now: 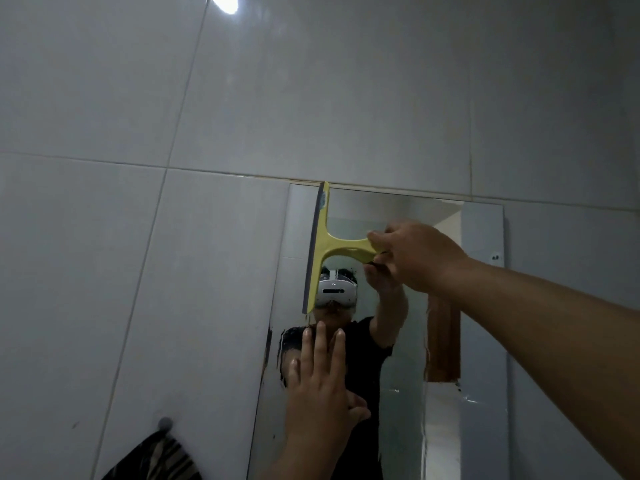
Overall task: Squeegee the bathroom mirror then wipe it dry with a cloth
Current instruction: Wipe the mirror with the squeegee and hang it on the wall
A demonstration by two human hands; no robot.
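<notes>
A frameless mirror (pixel 481 306) hangs on the tiled wall. My right hand (pixel 415 254) grips the handle of a yellow squeegee (pixel 322 244). Its blade stands upright against the glass near the mirror's upper left corner, reaching the top edge. My left hand (pixel 320 386) rests flat on the lower left part of the glass with fingers spread and pointing up. The mirror reflects a person in a dark shirt wearing a white headset.
Grey wall tiles (pixel 138 271) surround the mirror. A striped cloth (pixel 156 459) hangs from a round hook (pixel 165 423) at the lower left. A light glare (pixel 225 1) shows at the top. A small sticker (pixel 496 258) sits on the mirror's right edge.
</notes>
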